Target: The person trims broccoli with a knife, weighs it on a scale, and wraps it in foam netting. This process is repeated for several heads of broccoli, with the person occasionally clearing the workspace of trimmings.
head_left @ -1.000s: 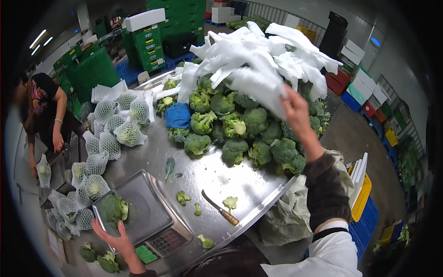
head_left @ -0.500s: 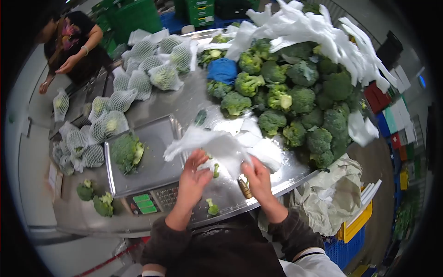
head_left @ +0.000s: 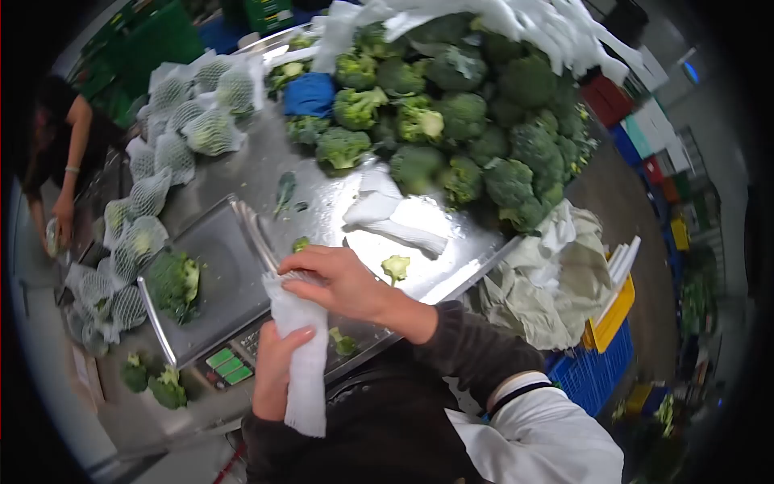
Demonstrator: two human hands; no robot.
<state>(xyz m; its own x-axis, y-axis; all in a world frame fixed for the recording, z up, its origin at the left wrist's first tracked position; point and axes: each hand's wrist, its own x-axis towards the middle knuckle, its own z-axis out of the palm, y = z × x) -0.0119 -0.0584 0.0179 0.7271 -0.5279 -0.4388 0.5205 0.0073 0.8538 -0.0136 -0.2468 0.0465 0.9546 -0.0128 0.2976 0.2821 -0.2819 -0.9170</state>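
Observation:
A white foam net sleeve (head_left: 306, 377) hangs lengthwise between my hands, near the table's front edge. My left hand (head_left: 278, 363) wraps round its middle, thumb across the front. At its upper end, my right hand (head_left: 334, 278) pinches the opening with bent fingers. Just left of them is a metal weighing tray (head_left: 230, 278) bearing one broccoli head (head_left: 173, 284). Folded white sleeves (head_left: 395, 222) lie on the metal table beyond my right hand, and a small broccoli piece (head_left: 395, 268) is close to its wrist.
A large broccoli pile (head_left: 463, 121) fills the back right, with a blue cloth (head_left: 309, 95) at its left and white sleeves (head_left: 516, 24) behind. Netted broccoli (head_left: 214, 129) lines the left side. Another person (head_left: 68, 153) stands far left. Crumpled paper (head_left: 540, 298) is at the right.
Both hands have moved left and together, and the spread white sleeve now hangs narrow between them. The view has shifted. The other person's arm has lowered to a netted item at the far left.

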